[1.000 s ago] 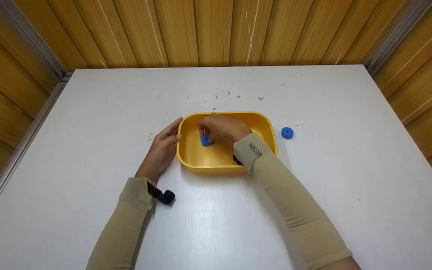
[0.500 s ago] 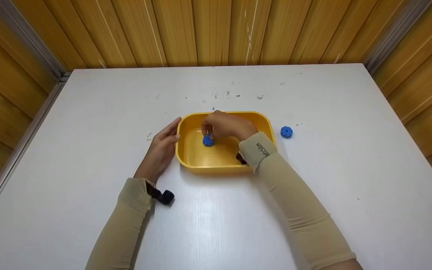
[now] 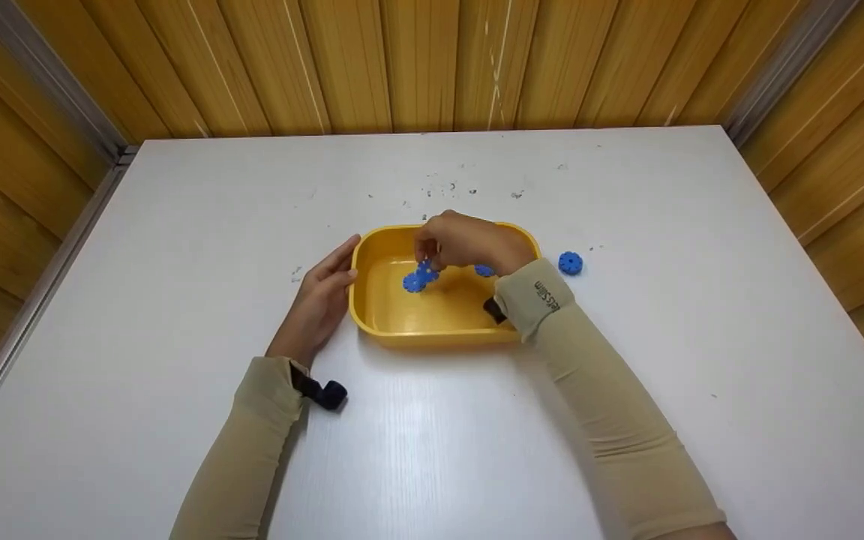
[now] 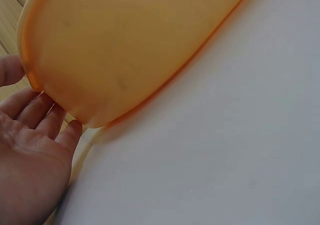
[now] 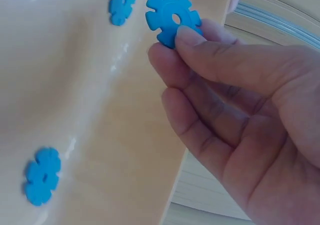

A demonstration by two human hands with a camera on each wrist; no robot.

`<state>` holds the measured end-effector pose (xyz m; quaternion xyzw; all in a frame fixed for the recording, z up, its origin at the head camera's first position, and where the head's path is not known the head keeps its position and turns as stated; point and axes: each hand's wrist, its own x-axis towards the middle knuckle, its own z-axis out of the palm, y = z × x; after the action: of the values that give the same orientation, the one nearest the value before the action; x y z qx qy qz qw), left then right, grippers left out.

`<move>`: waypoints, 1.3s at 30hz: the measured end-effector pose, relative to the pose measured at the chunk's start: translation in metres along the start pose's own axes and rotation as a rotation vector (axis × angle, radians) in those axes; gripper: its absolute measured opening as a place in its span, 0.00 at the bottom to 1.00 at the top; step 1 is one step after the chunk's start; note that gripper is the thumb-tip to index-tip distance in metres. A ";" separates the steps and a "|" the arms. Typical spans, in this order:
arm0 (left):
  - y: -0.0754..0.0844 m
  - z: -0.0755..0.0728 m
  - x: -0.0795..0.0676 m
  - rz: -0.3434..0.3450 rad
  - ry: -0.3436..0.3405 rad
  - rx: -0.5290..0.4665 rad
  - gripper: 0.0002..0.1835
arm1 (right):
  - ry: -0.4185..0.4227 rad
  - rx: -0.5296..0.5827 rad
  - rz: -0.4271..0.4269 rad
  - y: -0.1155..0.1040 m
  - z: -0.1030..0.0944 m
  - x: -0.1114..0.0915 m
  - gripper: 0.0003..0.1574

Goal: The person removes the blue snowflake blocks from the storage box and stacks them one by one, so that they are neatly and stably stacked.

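My right hand (image 3: 469, 241) is over the yellow plastic bin (image 3: 432, 339), pinching a blue notched disc (image 5: 170, 16) with a centre hole between thumb and fingers. Two similar discs lie on the bin's floor. One loose disc (image 3: 413, 283) is just below the held one in the head view; the other disc (image 5: 43, 177), lower left in the right wrist view, is partly hidden by the wrist in the head view. My left hand (image 3: 321, 296) rests against the bin's left end, fingers extended along the outer wall (image 4: 120, 60) and thumb by the rim.
Right of the bin, a blue notched piece (image 3: 571, 263) sits on the white table (image 3: 664, 337); it looks thicker, perhaps several stacked. Wood-patterned panels (image 3: 417, 67) stand behind the table and at both sides. Dark specks mark the tabletop behind the bin.
My right hand has risen and shifted slightly right, lifting one disc and uncovering another disc beneath it. A further disc now shows beside my right wrist. The left hand holds its place.
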<state>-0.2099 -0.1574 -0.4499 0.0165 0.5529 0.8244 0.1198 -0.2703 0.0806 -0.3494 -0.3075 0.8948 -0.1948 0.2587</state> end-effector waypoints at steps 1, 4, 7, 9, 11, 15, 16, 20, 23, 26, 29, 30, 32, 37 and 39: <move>0.000 0.000 0.000 0.000 0.000 0.001 0.33 | 0.003 -0.005 0.003 0.000 -0.002 -0.002 0.11; 0.001 0.000 0.000 0.000 0.004 -0.005 0.33 | 0.018 -0.008 0.003 0.002 -0.006 -0.009 0.11; 0.001 0.000 0.000 -0.003 0.001 -0.007 0.33 | 0.037 -0.002 0.002 0.004 -0.011 -0.018 0.10; 0.001 -0.001 0.000 -0.008 0.001 -0.010 0.33 | 0.048 0.013 0.002 0.006 -0.014 -0.023 0.10; 0.000 -0.001 0.000 -0.013 0.004 -0.008 0.33 | 0.059 0.022 0.004 0.009 -0.017 -0.028 0.10; 0.000 -0.001 0.001 -0.013 0.013 -0.010 0.33 | 0.089 0.022 0.002 0.014 -0.023 -0.038 0.11; 0.000 -0.001 0.001 -0.011 0.013 -0.009 0.33 | 0.099 0.019 -0.001 0.016 -0.024 -0.041 0.11; 0.000 -0.001 0.000 -0.006 0.004 -0.006 0.33 | 0.143 0.016 -0.009 0.021 -0.028 -0.050 0.12; 0.000 -0.001 -0.001 0.004 -0.016 0.004 0.34 | 0.173 0.025 -0.014 0.026 -0.030 -0.057 0.12; 0.001 -0.001 -0.002 0.013 -0.024 0.004 0.34 | 0.204 0.030 -0.019 0.032 -0.030 -0.062 0.11; 0.001 -0.002 -0.002 0.013 -0.016 0.002 0.33 | 0.243 0.028 -0.041 0.038 -0.030 -0.068 0.10; 0.001 -0.002 -0.002 0.012 -0.012 0.001 0.33 | 0.255 0.032 -0.043 0.040 -0.030 -0.070 0.10; 0.001 -0.002 -0.002 0.011 -0.013 0.004 0.33 | 0.278 0.048 -0.046 0.044 -0.030 -0.075 0.10; 0.001 -0.002 -0.002 0.004 -0.007 0.005 0.33 | 0.333 0.093 -0.038 0.055 -0.029 -0.088 0.10; 0.001 -0.002 -0.001 0.001 -0.005 0.005 0.33 | 0.358 0.109 -0.032 0.061 -0.028 -0.092 0.10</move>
<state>-0.2092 -0.1597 -0.4495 0.0191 0.5548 0.8230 0.1210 -0.2513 0.1908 -0.3269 -0.2677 0.9095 -0.2990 0.1084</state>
